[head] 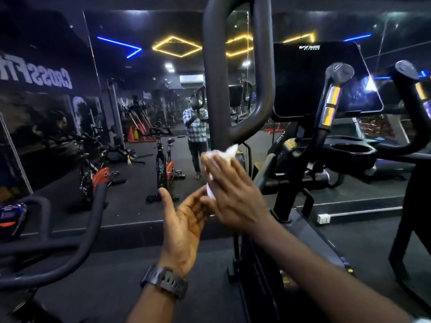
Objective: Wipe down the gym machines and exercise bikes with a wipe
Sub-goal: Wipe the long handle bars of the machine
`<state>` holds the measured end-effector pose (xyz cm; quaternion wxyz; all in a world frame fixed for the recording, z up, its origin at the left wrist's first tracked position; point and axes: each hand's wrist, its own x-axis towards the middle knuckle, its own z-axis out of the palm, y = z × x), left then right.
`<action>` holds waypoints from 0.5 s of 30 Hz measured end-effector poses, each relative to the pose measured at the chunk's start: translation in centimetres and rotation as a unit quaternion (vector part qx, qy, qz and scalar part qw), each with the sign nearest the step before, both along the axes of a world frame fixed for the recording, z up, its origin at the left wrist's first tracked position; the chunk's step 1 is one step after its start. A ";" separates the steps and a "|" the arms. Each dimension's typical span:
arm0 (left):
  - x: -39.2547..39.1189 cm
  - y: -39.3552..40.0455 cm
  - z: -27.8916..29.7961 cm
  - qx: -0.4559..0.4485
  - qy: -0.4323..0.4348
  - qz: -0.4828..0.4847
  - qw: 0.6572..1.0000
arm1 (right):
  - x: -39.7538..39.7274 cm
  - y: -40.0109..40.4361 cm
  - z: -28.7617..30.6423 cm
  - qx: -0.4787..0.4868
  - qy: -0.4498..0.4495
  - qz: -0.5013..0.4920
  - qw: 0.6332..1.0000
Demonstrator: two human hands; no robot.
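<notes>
We look from head height, forward and down. Our fingers [217, 164] lie close; the mirror [140, 136] stands beyond them.
</notes>
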<state>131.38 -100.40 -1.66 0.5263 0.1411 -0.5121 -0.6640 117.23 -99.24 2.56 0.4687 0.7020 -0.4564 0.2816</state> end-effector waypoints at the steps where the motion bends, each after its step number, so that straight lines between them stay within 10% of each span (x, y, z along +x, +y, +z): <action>1: -0.2 0.0 0.0 0.002 0.010 0.004 1.000 | 0.0 0.0 0.6 0.002 0.011 0.000 1.000; 8: -1.2 0.3 -0.8 0.054 0.023 0.018 0.998 | -4.9 3.3 -1.1 0.178 0.361 -0.011 0.915; 13: -1.9 1.2 0.7 0.040 0.034 0.016 0.999 | -4.3 2.9 4.5 0.129 0.214 -0.009 0.968; 15: -2.0 1.2 1.1 0.030 0.032 0.011 0.999 | -4.6 3.0 2.5 0.176 0.294 0.009 0.939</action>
